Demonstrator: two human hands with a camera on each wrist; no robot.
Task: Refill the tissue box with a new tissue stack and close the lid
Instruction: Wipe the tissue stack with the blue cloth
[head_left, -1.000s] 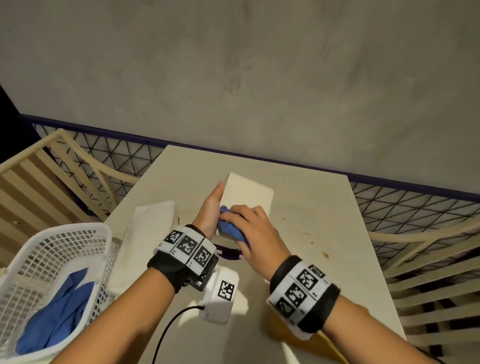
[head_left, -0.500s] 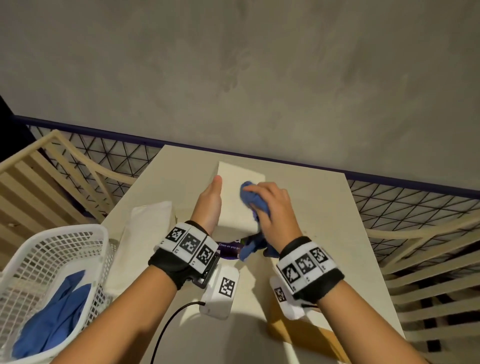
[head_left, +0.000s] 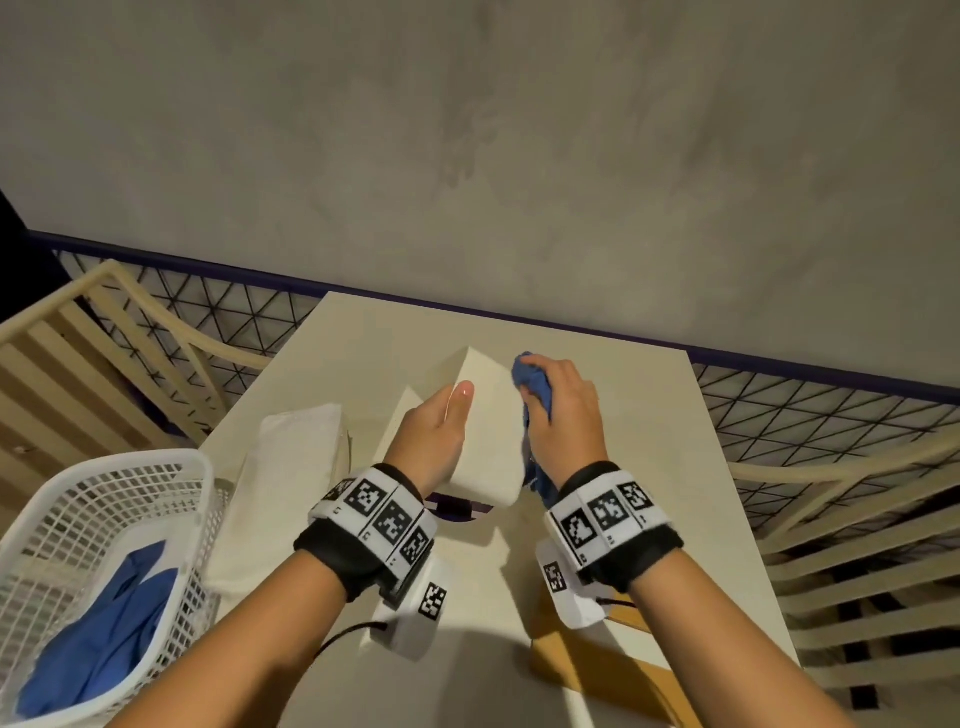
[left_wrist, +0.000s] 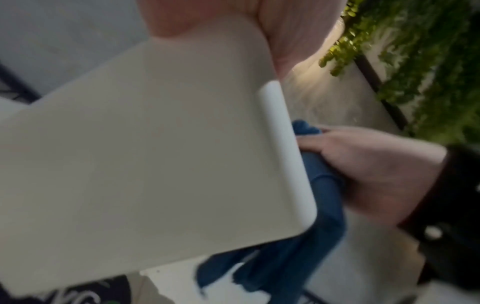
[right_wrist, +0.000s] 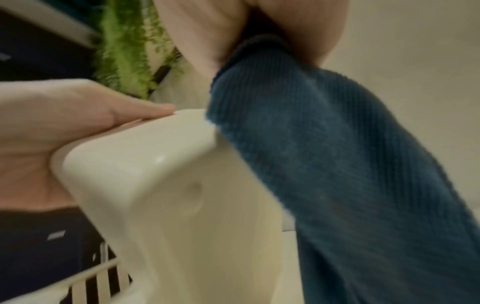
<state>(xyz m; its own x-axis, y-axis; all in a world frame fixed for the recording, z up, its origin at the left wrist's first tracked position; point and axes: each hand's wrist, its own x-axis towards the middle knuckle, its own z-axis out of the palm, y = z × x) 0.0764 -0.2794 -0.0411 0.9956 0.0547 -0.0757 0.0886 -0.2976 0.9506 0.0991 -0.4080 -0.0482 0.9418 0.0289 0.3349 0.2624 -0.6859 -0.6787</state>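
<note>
A: What are the fingers doing?

B: The left hand (head_left: 434, 434) grips the white tissue box (head_left: 480, 415): the thumb lies along its upper face, and the rest of the fingers go round its left side. The box is tilted, its near end raised off the worktop (head_left: 649, 415).

A: And the other one?

B: The right hand (head_left: 563, 410) has its fingers curled round a bunched blue cloth (head_left: 535, 387), which is pressed against the right side of the box. In the right wrist view the cloth (right_wrist: 324, 164) hangs down beside the box's rounded corner (right_wrist: 145, 170), and a loose end trails towards the worktop.

A: Where is the box, then?

B: Held between the two hands, above the middle of the worktop. Something dark with purple print (head_left: 457, 506) lies under its near end; I cannot tell what it is.

A: Anything round about?

B: A folded white stack (head_left: 296, 467) lies on the worktop just left of the box. Further left a white slotted basket (head_left: 130, 483) holds more blue cloth (head_left: 104, 639). Slatted pale wooden furniture (head_left: 857, 545) stands on both sides, with a grey wall (head_left: 519, 156) behind.
</note>
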